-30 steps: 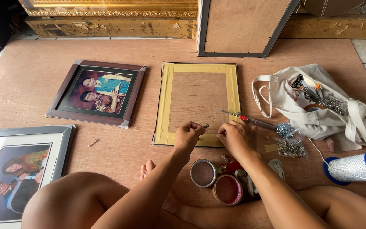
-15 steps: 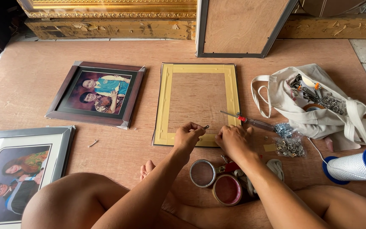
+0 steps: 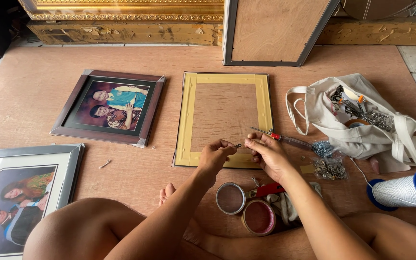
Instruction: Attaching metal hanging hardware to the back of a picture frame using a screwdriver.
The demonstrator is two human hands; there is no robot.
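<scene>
Framing workshop: picture frames [image 3: 107, 107], tool bag [image 3: 357, 120] on wooden floor [image 3: 34, 77].

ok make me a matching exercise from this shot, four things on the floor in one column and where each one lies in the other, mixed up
Things:
1. dark brown framed photo
2. silver framed photo
3. cloth bag
4. spool of white string

Places:
A. far right, below the bag
B. bottom left corner, beside the knee
C. left of the yellow-taped frame back
D. right of the yellow-taped frame back, tools spilling out

Pairs: 1-C, 2-B, 3-D, 4-A
</scene>
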